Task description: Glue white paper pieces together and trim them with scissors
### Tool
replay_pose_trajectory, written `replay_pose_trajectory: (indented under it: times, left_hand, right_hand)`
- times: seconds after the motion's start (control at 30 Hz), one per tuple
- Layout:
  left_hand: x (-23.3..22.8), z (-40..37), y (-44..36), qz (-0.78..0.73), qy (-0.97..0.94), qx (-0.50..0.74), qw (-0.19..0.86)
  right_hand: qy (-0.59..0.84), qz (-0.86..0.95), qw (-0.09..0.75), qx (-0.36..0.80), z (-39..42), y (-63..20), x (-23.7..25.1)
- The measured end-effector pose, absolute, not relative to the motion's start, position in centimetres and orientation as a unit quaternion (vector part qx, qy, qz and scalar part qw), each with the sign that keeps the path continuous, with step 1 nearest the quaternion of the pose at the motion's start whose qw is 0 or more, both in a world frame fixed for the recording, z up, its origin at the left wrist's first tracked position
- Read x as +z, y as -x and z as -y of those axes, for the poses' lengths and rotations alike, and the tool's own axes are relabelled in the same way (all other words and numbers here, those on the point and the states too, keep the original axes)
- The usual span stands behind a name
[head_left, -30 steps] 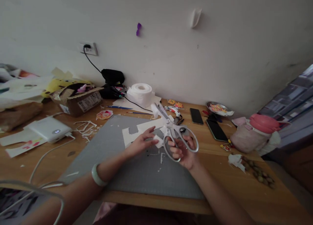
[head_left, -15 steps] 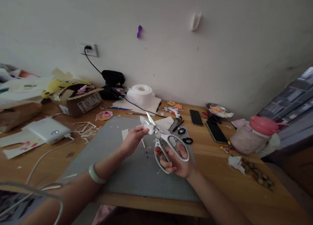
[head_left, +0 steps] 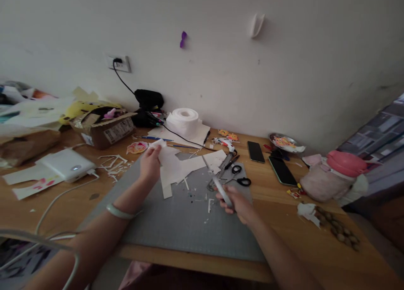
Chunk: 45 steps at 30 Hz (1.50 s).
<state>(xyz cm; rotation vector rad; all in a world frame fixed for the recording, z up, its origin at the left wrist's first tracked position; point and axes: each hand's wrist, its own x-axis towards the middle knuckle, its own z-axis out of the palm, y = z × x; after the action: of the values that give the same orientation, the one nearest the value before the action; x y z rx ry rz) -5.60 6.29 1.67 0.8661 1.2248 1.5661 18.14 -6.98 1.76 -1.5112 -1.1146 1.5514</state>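
left hand (head_left: 150,163) pinching a paper scrap (head_left: 158,145) above the mat's (head_left: 176,222) far left corner, right hand (head_left: 237,202) clenched around scissors (head_left: 217,182) over the mat's right edge

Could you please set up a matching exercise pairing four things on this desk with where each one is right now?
Things:
1. scissors
2. paper piece
3. tissue roll
4. pink-lidded bottle

Places:
A. at the back of the desk, by the wall
B. held in the left hand
C. at the desk's right end
D. held in the right hand, over the grey mat

Pairs: 1-D, 2-B, 3-A, 4-C
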Motion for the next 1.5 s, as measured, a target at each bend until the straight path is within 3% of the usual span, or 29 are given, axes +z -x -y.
replay_pose_trajectory:
  times: [0.17,0.23,0.5,0.6,0.83,0.97,1.13,1.37,1.5]
  left_hand:
    - [2.2,-3.9,3.3,-0.521,-0.453,0.549,0.471]
    - [2.3,-3.5,2.9,-0.521,-0.524,0.498,0.455]
    - [1.5,-2.9,3.1,-0.509,-0.722,0.352,0.309]
    - [1.4,-2.6,3.0,-0.51,-0.703,0.399,0.294]
    - [2.0,-2.4,3.1,-0.449,-0.658,0.578,0.177]
    - [2.2,-2.0,2.8,-0.435,-0.592,0.619,0.276]
    - [2.2,-1.2,1.9,-0.39,-0.584,0.566,0.432]
    - [1.9,-1.3,1.7,-0.39,-0.629,0.437,0.511]
    - [1.6,-1.4,1.4,-0.364,-0.676,0.361,0.53]
  right_hand:
    - [0.675,0.64,0.242,0.276,7.3,-17.9,1.8]
    - [0.676,0.682,0.201,0.196,7.4,-18.1,1.9]
    - [0.64,0.73,0.198,0.135,7.5,-18.4,2.2]
    - [0.644,0.73,0.199,0.115,6.7,-18.7,2.2]
    - [0.684,0.721,0.105,0.033,1.3,-20.0,2.2]
    - [0.689,0.719,0.092,0.018,-1.1,-19.4,1.7]
    - [0.691,0.707,0.141,0.041,-1.4,-18.4,0.6]
    - [0.625,0.676,0.364,0.139,-0.5,-18.3,0.3]
    - [0.555,0.707,0.432,0.076,0.5,-17.3,0.4]
